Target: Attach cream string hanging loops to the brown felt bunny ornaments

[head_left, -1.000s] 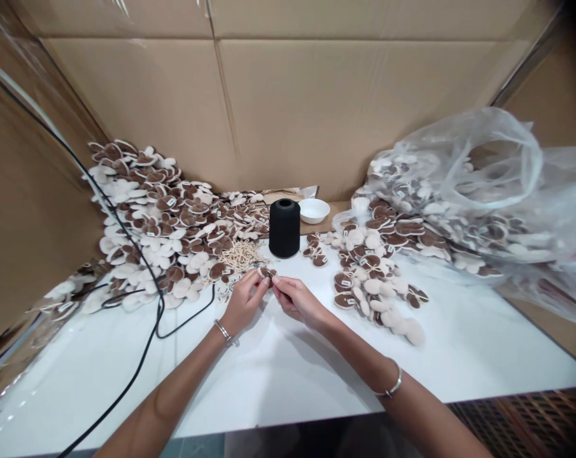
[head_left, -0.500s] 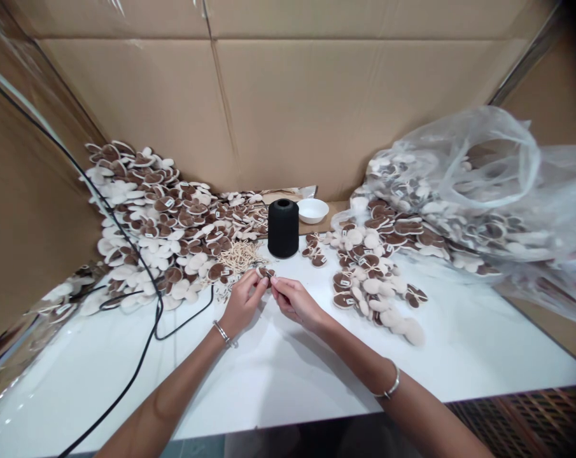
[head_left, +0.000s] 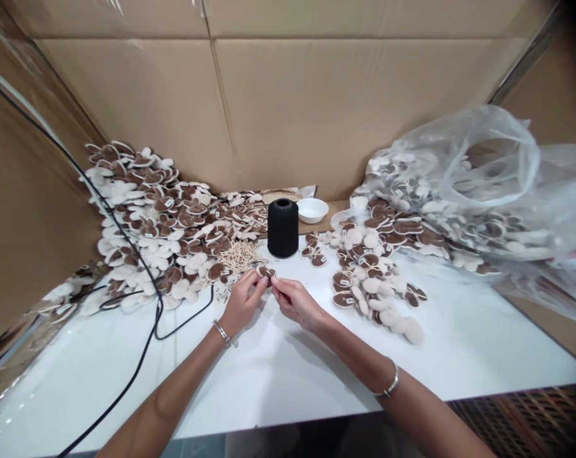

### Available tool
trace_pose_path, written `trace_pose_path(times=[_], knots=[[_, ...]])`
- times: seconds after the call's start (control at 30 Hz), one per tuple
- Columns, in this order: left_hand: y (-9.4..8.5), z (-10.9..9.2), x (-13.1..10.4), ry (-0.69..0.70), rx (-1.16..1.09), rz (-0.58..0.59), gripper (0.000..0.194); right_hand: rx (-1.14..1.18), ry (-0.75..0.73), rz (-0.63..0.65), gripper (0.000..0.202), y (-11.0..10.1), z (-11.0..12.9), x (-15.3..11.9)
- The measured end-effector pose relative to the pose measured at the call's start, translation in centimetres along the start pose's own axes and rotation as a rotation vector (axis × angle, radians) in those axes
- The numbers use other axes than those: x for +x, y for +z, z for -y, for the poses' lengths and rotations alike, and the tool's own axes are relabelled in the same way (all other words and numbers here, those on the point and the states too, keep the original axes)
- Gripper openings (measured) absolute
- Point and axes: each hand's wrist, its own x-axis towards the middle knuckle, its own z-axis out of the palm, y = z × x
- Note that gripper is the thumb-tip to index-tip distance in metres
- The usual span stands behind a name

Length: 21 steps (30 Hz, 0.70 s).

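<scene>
From the head view, the left hand (head_left: 242, 301) pinches a small brown-and-cream plush piece (head_left: 267, 272) by its left side, while the right hand's (head_left: 295, 301) thumb and fingertips grip its right edge. The piece is above the white table (head_left: 278, 362) — nearer the person than the black thread cone (head_left: 282, 229). Cream cord bows (head_left: 240, 256) lie piled just beyond the left hand — a white bowl (head_left: 313, 210) sits behind the cone.

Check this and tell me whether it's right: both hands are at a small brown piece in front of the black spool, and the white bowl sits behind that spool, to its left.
One thing is wrong: in the head view, the white bowl sits behind the black spool to its right, not its left. The rest stands.
</scene>
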Motion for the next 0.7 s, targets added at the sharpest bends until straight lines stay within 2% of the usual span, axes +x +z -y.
trace_pose_path(times=[0.3,0.53,0.7], knots=[[-0.2,-0.2,0.1,-0.026,-0.042,0.008,0.028,-0.054,0.001,0.000,0.042,-0.3,-0.1,0.1],[-0.3,0.3,0.1,-0.141,-0.260,0.012,0.032,-0.188,-0.084,0.003,0.043,-0.4,0.0,0.1],[-0.5,0.1,0.1,-0.217,-0.384,-0.007,0.033,-0.225,-0.196,-0.154,0.039,-0.9,1.0,-0.2]])
